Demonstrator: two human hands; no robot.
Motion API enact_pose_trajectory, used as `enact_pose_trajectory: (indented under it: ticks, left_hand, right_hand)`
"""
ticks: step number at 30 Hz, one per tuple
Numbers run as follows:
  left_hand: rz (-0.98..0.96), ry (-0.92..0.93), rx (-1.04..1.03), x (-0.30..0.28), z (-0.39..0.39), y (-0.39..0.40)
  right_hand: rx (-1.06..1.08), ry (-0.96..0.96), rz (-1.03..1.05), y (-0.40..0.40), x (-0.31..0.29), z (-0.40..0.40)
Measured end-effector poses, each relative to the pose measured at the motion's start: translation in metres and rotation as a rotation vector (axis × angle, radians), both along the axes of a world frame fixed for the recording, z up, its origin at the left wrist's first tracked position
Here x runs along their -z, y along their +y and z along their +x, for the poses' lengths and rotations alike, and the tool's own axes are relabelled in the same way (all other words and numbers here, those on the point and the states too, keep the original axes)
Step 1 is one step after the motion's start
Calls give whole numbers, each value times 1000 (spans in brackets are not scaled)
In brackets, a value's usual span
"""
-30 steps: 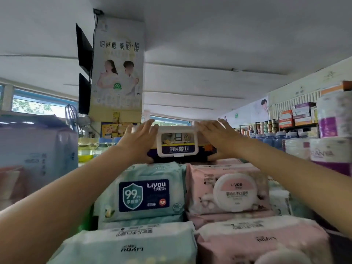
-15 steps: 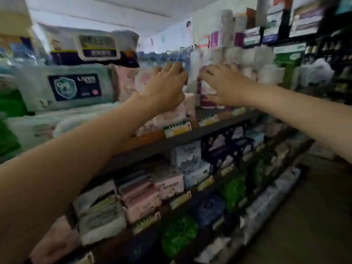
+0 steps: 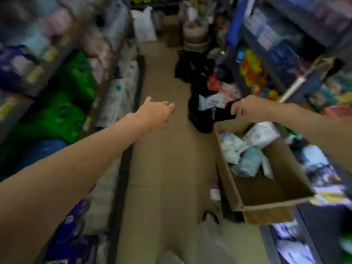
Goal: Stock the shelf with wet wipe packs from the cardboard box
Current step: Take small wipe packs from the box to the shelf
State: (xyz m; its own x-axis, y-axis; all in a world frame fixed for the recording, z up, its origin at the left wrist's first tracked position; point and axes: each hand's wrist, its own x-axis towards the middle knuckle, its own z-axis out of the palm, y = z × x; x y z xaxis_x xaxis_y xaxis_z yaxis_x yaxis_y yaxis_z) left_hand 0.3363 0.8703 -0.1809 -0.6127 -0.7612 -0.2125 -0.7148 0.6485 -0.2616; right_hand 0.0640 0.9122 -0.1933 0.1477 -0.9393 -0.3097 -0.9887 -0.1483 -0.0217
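Observation:
The view is blurred and looks down the aisle. An open cardboard box (image 3: pixel 266 213) stands on the right, with several pale wet wipe packs (image 3: pixel 245 155) piled in its far end. My left hand (image 3: pixel 155 113) hangs over the floor in mid-aisle, fingers relaxed and empty. Just beyond the box's far corner, my right hand (image 3: pixel 247 108) has its fingers loosely curled; I see nothing plainly held in it. The stocked shelf (image 3: pixel 112 96) runs along the left.
Green packs (image 3: pixel 73 86) and purple packs (image 3: pixel 72 237) fill the left shelf's lower levels. Black bags (image 3: pixel 200 111) lie on the floor past the box. A white bag (image 3: pixel 143 25) and stacked basins (image 3: pixel 196 33) sit at the aisle's end. Another shelf (image 3: pixel 266 44) lines the right.
Both hands left the pack on top of the shelf stack and came down. The view swung from the top shelf to the floor and the cardboard box.

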Motion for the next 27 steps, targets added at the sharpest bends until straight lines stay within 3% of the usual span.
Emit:
enact_pose_trajectory:
  ticks: [4, 12, 17, 22, 27]
  left_hand:
    - [120, 59, 102, 51, -109, -30]
    - [341, -73, 146, 161, -257, -71]
    - [401, 65, 23, 231, -271, -87]
    - [456, 319, -171, 290, -250, -100]
    - [503, 397, -183, 318, -243, -107]
  right_hand:
    - [228, -105, 181, 10, 77, -105]
    - [340, -178, 378, -5, 222, -210]
    - [438, -285, 481, -21, 315, -201]
    - [576, -437, 460, -54, 392, -172]
    - [1093, -478, 434, -92, 435, -126]
